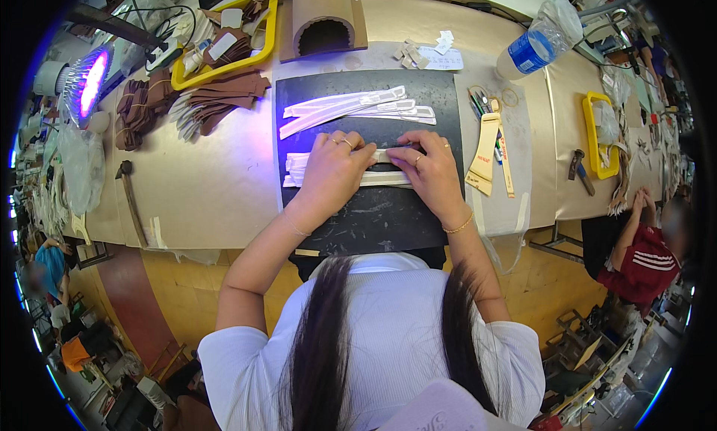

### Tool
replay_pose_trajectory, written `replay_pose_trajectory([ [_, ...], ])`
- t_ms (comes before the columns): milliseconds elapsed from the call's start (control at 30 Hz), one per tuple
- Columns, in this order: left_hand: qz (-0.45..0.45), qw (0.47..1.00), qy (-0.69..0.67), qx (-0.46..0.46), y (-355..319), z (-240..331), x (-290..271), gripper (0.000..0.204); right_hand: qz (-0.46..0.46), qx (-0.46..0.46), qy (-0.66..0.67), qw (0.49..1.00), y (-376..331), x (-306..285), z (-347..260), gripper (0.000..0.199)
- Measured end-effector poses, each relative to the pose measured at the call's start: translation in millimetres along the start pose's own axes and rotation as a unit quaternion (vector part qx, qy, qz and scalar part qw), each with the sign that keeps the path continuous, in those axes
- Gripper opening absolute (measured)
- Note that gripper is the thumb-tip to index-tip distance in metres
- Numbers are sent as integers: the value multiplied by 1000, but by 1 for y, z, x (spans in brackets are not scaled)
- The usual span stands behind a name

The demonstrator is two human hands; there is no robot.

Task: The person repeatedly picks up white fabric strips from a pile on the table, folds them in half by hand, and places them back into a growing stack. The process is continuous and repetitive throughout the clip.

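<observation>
My left hand (334,171) and my right hand (431,168) are close together over a black mat (358,218). The fingers of both are pinched on a pale strap (382,156), whose short middle part shows between them. Under and beside my hands lie more white straps (385,178), partly covered by my left hand. Farther back on the mat is a loose fan of white straps (358,108) with small rectangular ends. Rings are on both hands, and a bracelet is on each wrist.
A yellow tray (224,74) with brown pieces stands back left, near a lit lamp (91,86). A hammer (131,201) lies left. A brown arched block (323,22) stands behind the mat. Pens and yellow card pieces (485,153) and a water bottle (527,55) are right.
</observation>
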State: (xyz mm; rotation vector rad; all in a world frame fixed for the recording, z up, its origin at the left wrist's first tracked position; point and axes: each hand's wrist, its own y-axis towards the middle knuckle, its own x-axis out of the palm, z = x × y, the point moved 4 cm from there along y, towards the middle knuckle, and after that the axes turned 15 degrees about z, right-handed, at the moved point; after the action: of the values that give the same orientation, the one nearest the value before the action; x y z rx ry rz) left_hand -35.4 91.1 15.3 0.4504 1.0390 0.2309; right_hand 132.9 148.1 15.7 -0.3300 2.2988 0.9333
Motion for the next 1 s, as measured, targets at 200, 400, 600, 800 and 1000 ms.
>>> replay_pose_trajectory([
  [200, 21, 999, 24, 28, -4, 2, 2, 22, -8, -11, 1, 1000, 3, 0, -3, 20],
  [400, 12, 998, 34, 42, -6, 4, 1, 25, -21, 51, 35, 998, 4, 2, 2, 18],
  [600, 24, 998, 32, 45, -5, 5, 0, 24, -35, 54, 46, 997, 4, 3, 5, 17],
  [800, 28, 998, 31, 48, -5, 6, -2, 23, -46, 62, 48, 996, 4, 5, 7, 15],
  [1000, 34, 997, 33, 55, -4, 6, -2, 22, -64, 87, 52, 993, 7, 4, 6, 15],
])
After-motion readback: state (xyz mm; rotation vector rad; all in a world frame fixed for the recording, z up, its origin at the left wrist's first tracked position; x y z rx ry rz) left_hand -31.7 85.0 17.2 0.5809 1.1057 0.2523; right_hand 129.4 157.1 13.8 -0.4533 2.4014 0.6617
